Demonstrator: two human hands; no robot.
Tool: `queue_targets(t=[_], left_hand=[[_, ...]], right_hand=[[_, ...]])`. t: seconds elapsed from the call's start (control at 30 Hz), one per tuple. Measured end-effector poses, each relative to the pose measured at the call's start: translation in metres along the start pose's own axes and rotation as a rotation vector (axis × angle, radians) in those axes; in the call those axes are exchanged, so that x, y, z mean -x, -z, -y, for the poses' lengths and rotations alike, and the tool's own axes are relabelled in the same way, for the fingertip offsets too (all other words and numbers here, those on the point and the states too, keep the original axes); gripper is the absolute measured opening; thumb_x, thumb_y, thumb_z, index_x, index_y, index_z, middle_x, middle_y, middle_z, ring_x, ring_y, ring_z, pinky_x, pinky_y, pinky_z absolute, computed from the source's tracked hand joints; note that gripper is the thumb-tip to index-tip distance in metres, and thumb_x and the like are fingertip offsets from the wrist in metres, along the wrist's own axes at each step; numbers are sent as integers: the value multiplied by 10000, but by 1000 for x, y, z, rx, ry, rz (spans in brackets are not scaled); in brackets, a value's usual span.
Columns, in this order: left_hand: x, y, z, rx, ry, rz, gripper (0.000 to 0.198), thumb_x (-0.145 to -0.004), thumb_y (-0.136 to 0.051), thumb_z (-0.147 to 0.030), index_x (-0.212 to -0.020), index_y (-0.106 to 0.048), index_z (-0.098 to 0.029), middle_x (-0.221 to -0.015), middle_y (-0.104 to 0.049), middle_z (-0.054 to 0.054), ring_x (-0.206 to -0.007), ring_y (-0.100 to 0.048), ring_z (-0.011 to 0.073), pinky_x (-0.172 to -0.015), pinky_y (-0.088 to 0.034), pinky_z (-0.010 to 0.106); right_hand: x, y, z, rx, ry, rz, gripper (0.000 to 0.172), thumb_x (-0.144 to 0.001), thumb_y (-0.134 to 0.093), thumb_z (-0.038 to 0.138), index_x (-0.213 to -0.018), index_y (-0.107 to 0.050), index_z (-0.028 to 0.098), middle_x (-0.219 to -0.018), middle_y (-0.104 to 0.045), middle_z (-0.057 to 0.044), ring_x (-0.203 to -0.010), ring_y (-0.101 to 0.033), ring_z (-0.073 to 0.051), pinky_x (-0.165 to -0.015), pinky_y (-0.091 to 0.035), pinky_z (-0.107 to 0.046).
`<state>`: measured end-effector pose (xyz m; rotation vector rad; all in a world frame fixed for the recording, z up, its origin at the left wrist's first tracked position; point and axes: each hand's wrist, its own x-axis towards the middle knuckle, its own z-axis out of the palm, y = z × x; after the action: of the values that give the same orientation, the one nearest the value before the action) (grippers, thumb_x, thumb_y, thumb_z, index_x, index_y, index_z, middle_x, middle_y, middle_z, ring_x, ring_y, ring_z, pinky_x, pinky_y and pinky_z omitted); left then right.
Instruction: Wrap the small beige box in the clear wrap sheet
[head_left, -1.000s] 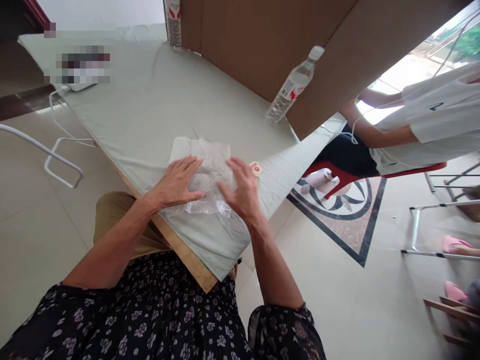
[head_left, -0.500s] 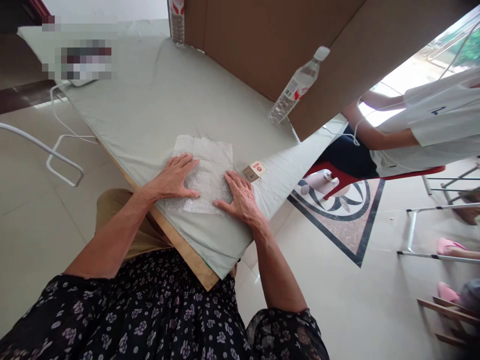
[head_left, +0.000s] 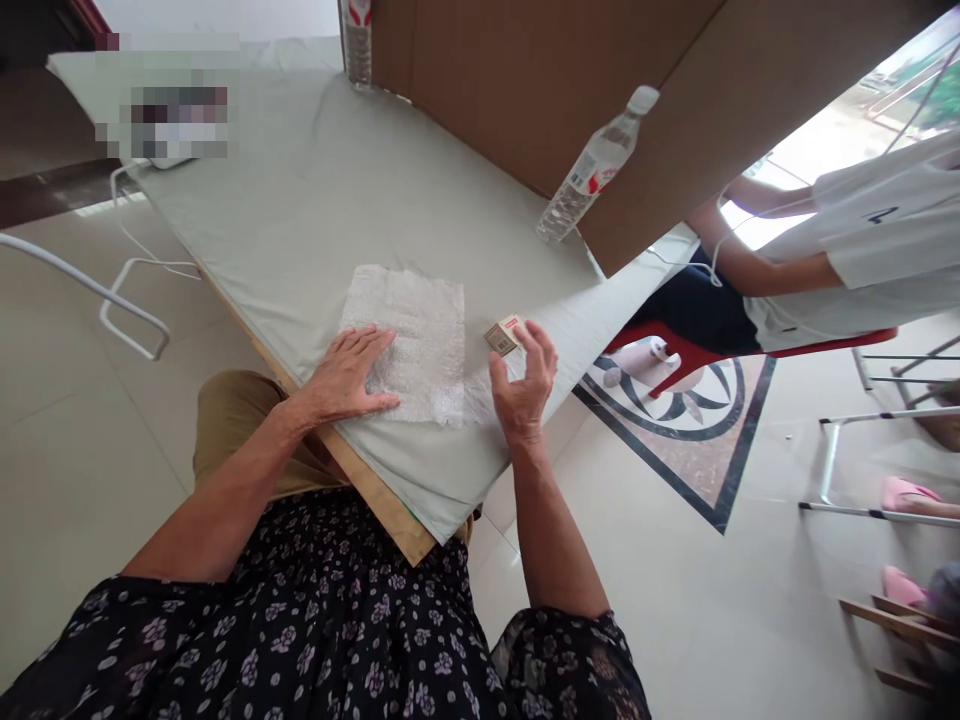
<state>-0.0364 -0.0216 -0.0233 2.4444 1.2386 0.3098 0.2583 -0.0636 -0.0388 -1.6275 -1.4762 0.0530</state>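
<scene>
A sheet of bubble wrap point(head_left: 424, 345) lies flat near the corner of the cloth-covered table point(head_left: 262, 200). My left hand point(head_left: 349, 378) rests on its left part, palm down with the fingers stretched out. Just right of the sheet stands a small brown-and-cream cardboard box point(head_left: 504, 336) with a red mark on its top. My right hand point(head_left: 525, 380) hovers at the near side of this box, fingers apart and curved around its right end. Whether a fingertip touches the box I cannot tell.
A large cardboard panel point(head_left: 510, 90) stands across the table's far side. A clear plastic bottle point(head_left: 596, 165) leans against it, and another bottle point(head_left: 358, 45) stands farther left. A person in a white shirt point(head_left: 877, 240) sits at the right on a red stool point(head_left: 675, 350).
My right hand has lifted off the bubble wrap and moved right to the small box, its fingers now spread beside it. My left hand stays on the sheet, slightly lower.
</scene>
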Motion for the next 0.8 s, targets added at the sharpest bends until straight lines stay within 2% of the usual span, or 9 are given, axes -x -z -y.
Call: queue_targets(t=[0.03,0.1,0.2,0.27,0.33,0.43,0.5,0.63,0.8], left_hand=[[0,1,0,2,1,2,992,-810,-729,-577,-1629,-343,-173,-1673,-443,173,-1597,-321,395,-1324,-189,572],[-1,2,-2,5,6,5,1020,-796,-738,-570,-1637,-324,-167,-1675,-438,179,-1598,-319,398,-1323,-193,573],[-1,2,-2,13,14,9,1045,-792,-740,-575,-1645,-304,-159,-1678,-429,188,-1598,-318,400,-1324,-196,571],[-1,1,-2,22,9,6,1050,-797,-738,-584,-1652,-292,-171,-1683,-423,182,-1599,-317,398,-1325,-192,574],[0,0,-2,30,4,-3,1061,-797,-743,-588,-1659,-277,-181,-1688,-415,178,-1603,-311,396,-1328,-185,570],[0,-1,-1,41,12,-18,1095,-792,-755,-581,-1664,-247,-157,-1692,-403,193,-1603,-312,392,-1332,-177,561],[0,-3,-1,50,18,-25,1115,-783,-763,-570,-1667,-228,-151,-1696,-396,196,-1599,-322,387,-1332,-178,562],[-1,-5,0,66,16,-34,1139,-761,-784,-541,-1670,-217,-155,-1702,-385,194,-1596,-330,387,-1333,-179,562],[0,-5,1,87,-7,-50,1131,-769,-787,-523,-1677,-211,-173,-1704,-388,181,-1596,-332,386,-1334,-178,556]], right_hand=[[-6,-1,-6,7,-56,-31,568,-866,-668,416,-1388,-580,211,-1537,-558,-196,-1470,-486,-369,-1203,-341,-663],[-20,-4,-19,6,-162,6,718,-772,-736,414,-1423,-545,179,-1490,-589,-221,-1418,-524,-393,-1171,-376,-675],[-36,-6,-24,-66,-243,87,600,-750,-722,384,-1310,-621,194,-1294,-717,-169,-1202,-660,-344,-1079,-492,-616],[-38,-5,-12,-147,-208,98,523,-778,-713,385,-1270,-646,220,-1239,-744,-129,-1098,-692,-295,-1010,-551,-548],[-33,-5,11,-236,-109,143,518,-810,-727,390,-1302,-641,249,-1253,-745,-99,-1068,-696,-259,-968,-575,-484],[-23,-17,46,-333,52,328,497,-849,-740,364,-1327,-645,267,-1308,-733,-79,-1108,-696,-238,-991,-570,-434],[-16,-33,59,-357,114,443,481,-865,-729,325,-1336,-646,272,-1350,-719,-77,-1169,-687,-246,-1015,-564,-433],[-11,-59,59,-320,177,547,497,-837,-736,225,-1327,-659,230,-1368,-723,-111,-1273,-667,-291,-1118,-513,-483],[-14,-61,52,-283,196,583,514,-852,-741,234,-1358,-648,257,-1396,-718,-93,-1289,-667,-294,-1130,-507,-479]])
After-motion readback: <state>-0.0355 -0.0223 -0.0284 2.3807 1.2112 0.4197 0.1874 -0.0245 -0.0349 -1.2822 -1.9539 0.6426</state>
